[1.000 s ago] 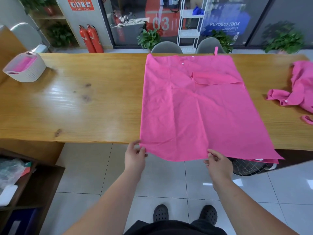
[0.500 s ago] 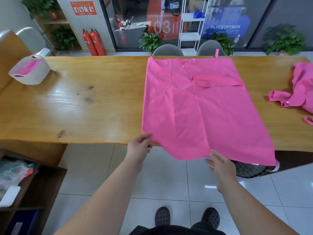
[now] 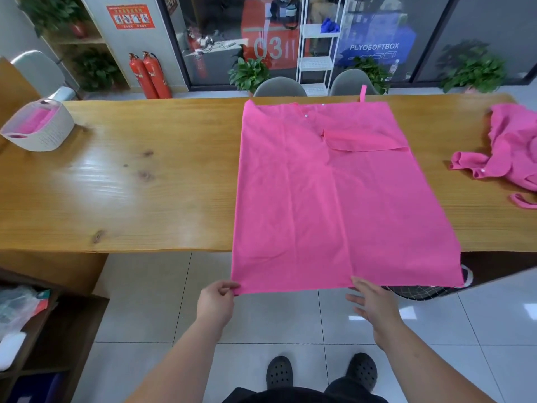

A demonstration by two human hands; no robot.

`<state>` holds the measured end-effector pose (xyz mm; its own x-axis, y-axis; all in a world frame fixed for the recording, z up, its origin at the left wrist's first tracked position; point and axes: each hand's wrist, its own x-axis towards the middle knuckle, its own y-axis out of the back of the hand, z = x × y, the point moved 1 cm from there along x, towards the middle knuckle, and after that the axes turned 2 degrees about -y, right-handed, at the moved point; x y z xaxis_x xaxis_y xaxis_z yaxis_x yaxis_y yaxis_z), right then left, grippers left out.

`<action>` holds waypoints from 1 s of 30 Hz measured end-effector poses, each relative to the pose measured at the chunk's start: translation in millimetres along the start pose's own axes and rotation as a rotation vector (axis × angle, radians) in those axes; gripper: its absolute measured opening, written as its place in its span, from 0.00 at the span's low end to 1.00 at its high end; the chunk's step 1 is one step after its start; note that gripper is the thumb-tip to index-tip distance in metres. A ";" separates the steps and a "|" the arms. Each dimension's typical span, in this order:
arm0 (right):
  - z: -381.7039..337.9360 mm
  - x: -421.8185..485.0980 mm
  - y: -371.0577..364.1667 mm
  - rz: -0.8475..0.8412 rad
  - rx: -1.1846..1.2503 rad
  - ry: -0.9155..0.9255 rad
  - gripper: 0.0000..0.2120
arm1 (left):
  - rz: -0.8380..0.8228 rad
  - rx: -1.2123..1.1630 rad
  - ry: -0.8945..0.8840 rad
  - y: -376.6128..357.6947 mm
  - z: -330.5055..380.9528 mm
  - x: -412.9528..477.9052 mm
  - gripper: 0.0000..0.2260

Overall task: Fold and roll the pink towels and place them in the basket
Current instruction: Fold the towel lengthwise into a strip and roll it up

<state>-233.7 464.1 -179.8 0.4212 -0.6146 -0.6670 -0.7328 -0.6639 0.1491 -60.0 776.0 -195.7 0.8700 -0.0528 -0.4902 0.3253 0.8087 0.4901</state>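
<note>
Since half a second ago, the left hand [image 3: 216,301] has moved to the near left corner of the towel [image 3: 325,199], and the near edge, which then sagged unevenly, now runs in a straight line. Thumb and fingers of that hand pinch the corner. The right hand [image 3: 374,303] is open with fingers straight and spread; its fingertips reach the near edge about midway along, though whether they actually touch the cloth cannot be told. The towel is pink and lies spread flat across a long wooden table [image 3: 130,184], reaching the far edge, where a small loop sticks up. Its near part hangs past the table's front edge over a tiled floor [image 3: 145,301]. A small flap is folded over on the towel's right upper part. A white basket [image 3: 43,132] stands at the table's far left end, well apart from the towel, with pink cloth [image 3: 32,122] inside it. At the right end of the table lies a second towel [image 3: 511,146], crumpled. The person's dark shoes [image 3: 279,372] show at the bottom, and two grey chairs [image 3: 280,87] stand behind the table.
</note>
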 end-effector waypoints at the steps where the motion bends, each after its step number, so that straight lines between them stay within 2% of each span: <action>1: 3.9 -0.5 0.9 -0.010 -0.030 -0.006 0.10 | -0.012 0.008 0.002 1.9 -5.2 0.0 0.19; 5: 22.5 -2.8 2.8 -0.052 -0.184 -0.011 0.10 | -0.079 0.176 0.012 9.4 -25.7 8.2 0.18; 9: 37.6 1.0 11.2 -0.143 -0.666 0.038 0.12 | -0.175 0.501 0.008 10.0 -25.1 15.5 0.11; 11: 32.2 9.5 17.6 -0.167 -0.891 0.058 0.15 | -0.130 0.657 -0.048 5.3 -13.0 21.3 0.11; 13: 13.3 23.4 23.4 -0.092 -1.046 0.153 0.19 | -0.035 0.703 -0.199 -5.2 9.1 26.8 0.14; 15: -19.4 36.3 27.0 0.025 -1.126 0.300 0.21 | 0.032 0.710 -0.422 -19.3 40.8 31.4 0.18; 17: -55.1 50.3 30.6 0.124 -1.192 0.438 0.25 | 0.002 0.737 -0.567 -35.4 78.1 36.2 0.23; 19: -85.4 67.5 34.6 0.107 -1.256 0.485 0.31 | -0.084 0.762 -0.591 -52.3 111.0 41.2 0.29; 22: -105.8 94.4 43.8 -0.009 -1.334 0.461 0.38 | -0.193 0.852 -0.584 -78.1 129.9 53.6 0.32; 25: -99.6 106.3 53.4 -0.014 -1.510 0.456 0.38 | -0.154 0.989 -0.597 -87.3 119.1 63.5 0.29; 27: -94.5 106.2 57.8 0.057 -1.571 0.501 0.38 | -0.030 1.013 -0.693 -90.4 115.3 68.7 0.20; 30: -100.9 118.2 60.0 0.120 -1.490 0.701 0.38 | 0.096 1.033 -0.780 -98.0 127.7 78.5 0.16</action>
<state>-174.0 308.6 -176.0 0.8510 -0.4751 -0.2239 0.1744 -0.1465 0.9737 23.7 617.8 -190.1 0.7769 -0.6279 -0.0474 0.0797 0.0233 0.9965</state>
